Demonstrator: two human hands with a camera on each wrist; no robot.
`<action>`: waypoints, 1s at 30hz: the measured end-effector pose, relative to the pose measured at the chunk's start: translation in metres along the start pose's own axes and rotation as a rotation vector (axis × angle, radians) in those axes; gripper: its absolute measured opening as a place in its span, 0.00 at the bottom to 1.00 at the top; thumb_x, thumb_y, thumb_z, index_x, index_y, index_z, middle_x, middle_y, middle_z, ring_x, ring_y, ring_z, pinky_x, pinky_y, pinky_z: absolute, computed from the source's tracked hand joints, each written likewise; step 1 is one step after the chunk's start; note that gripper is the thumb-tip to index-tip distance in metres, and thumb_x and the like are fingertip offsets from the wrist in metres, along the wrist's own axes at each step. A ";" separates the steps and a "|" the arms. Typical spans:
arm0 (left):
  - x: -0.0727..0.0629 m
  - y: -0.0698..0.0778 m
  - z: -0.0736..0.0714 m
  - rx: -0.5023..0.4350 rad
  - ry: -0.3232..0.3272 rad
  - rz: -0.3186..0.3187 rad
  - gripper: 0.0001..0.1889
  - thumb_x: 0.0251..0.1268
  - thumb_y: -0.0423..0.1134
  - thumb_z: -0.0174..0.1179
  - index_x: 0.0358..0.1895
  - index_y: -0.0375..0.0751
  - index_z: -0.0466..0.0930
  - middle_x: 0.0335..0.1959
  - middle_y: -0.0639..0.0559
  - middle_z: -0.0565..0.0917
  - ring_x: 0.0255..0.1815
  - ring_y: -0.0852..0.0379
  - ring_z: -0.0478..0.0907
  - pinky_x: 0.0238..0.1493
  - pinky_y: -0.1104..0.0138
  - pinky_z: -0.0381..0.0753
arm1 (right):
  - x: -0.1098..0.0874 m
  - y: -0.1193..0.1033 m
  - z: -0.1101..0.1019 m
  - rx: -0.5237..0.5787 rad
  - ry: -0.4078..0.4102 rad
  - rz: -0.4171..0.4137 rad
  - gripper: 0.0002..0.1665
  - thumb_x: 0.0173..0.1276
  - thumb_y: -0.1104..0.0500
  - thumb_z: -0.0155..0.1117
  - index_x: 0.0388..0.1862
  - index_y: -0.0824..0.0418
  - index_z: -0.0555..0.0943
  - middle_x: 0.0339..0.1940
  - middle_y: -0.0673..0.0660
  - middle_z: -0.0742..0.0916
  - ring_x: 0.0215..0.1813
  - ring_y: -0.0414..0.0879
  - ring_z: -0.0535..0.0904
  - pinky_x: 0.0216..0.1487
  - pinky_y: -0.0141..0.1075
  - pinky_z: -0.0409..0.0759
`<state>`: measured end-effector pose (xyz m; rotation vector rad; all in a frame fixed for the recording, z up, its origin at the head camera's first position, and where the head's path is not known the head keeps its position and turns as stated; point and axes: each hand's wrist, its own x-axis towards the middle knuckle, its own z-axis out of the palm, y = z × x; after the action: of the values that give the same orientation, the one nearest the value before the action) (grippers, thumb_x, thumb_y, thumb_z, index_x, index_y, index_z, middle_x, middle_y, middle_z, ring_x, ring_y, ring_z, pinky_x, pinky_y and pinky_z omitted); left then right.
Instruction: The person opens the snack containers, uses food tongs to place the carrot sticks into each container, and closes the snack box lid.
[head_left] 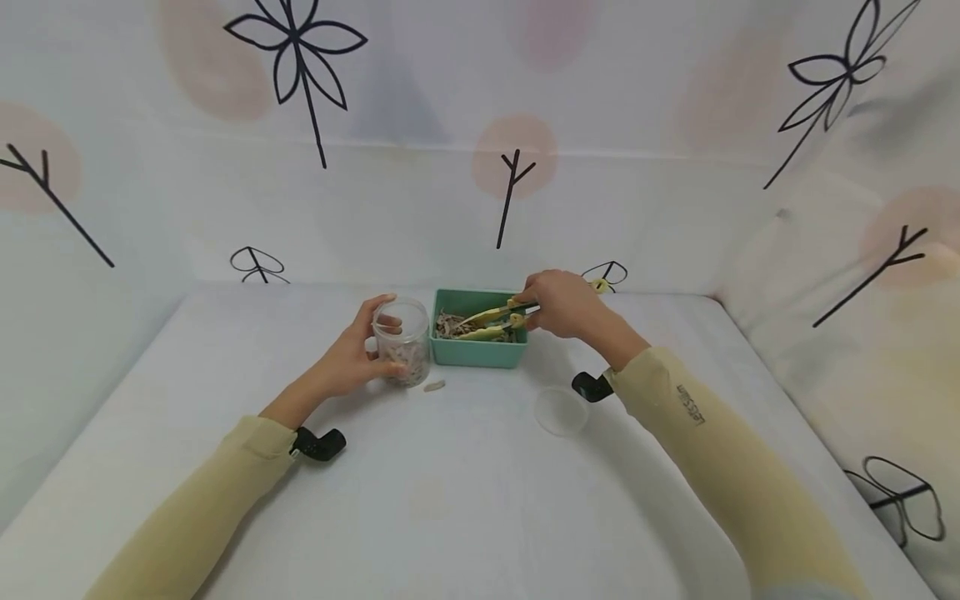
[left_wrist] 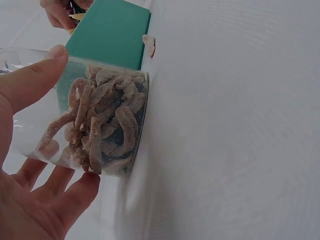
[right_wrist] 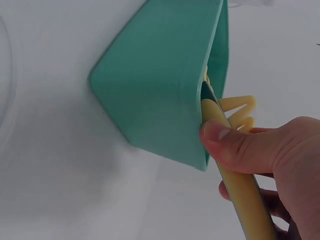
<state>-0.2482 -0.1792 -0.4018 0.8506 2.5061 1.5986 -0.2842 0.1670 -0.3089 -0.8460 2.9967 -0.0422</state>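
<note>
My left hand [head_left: 352,354] grips a clear plastic jar [left_wrist: 80,70] round its side, thumb on one side and fingers on the other. Brown, curled dried strips [left_wrist: 107,120] fill the lower part of the jar, which stands upright on the table. Beside it is a green rectangular box [head_left: 476,357] with more brown strips [head_left: 453,327] inside. In my right hand [head_left: 564,304] is a pair of yellow tongs [right_wrist: 245,200], pinched between thumb and fingers. The tongs' front ends [head_left: 483,333] reach down into the box, among the strips.
One loose strip [head_left: 434,386] lies on the white table [head_left: 465,492] in front of the jar and box. A clear round lid [head_left: 562,412] lies flat to the right, near the right wrist. A patterned cloth wall [head_left: 420,208] rises behind the table.
</note>
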 end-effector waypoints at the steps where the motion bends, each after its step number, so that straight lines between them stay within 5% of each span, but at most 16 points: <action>1: 0.000 0.000 0.000 -0.005 -0.001 -0.002 0.56 0.53 0.27 0.74 0.78 0.53 0.42 0.65 0.30 0.67 0.68 0.35 0.67 0.56 0.41 0.76 | -0.001 0.001 0.000 -0.001 0.007 -0.004 0.27 0.59 0.55 0.78 0.58 0.56 0.85 0.51 0.56 0.86 0.49 0.53 0.81 0.45 0.45 0.81; 14: 0.000 0.001 -0.001 0.010 -0.001 0.005 0.55 0.54 0.31 0.75 0.77 0.56 0.45 0.64 0.31 0.68 0.67 0.36 0.68 0.56 0.41 0.76 | -0.013 0.012 -0.013 0.059 0.072 0.052 0.29 0.59 0.55 0.77 0.61 0.57 0.83 0.52 0.56 0.85 0.50 0.53 0.81 0.46 0.46 0.80; 25: 0.001 0.002 -0.001 0.011 0.000 -0.008 0.56 0.53 0.31 0.76 0.77 0.57 0.45 0.64 0.33 0.69 0.67 0.37 0.68 0.57 0.42 0.76 | -0.026 0.023 -0.026 0.193 0.218 0.079 0.31 0.56 0.58 0.80 0.60 0.61 0.83 0.50 0.55 0.86 0.48 0.51 0.82 0.44 0.45 0.80; 30: 0.002 0.000 -0.002 0.013 0.002 -0.015 0.56 0.53 0.31 0.76 0.78 0.56 0.44 0.64 0.33 0.69 0.67 0.36 0.68 0.56 0.41 0.76 | -0.028 0.026 -0.020 0.217 0.191 0.096 0.31 0.57 0.57 0.79 0.60 0.61 0.82 0.50 0.56 0.86 0.47 0.52 0.81 0.45 0.46 0.79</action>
<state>-0.2505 -0.1796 -0.4008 0.8298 2.5202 1.5814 -0.2746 0.2039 -0.2893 -0.7125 3.1241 -0.4613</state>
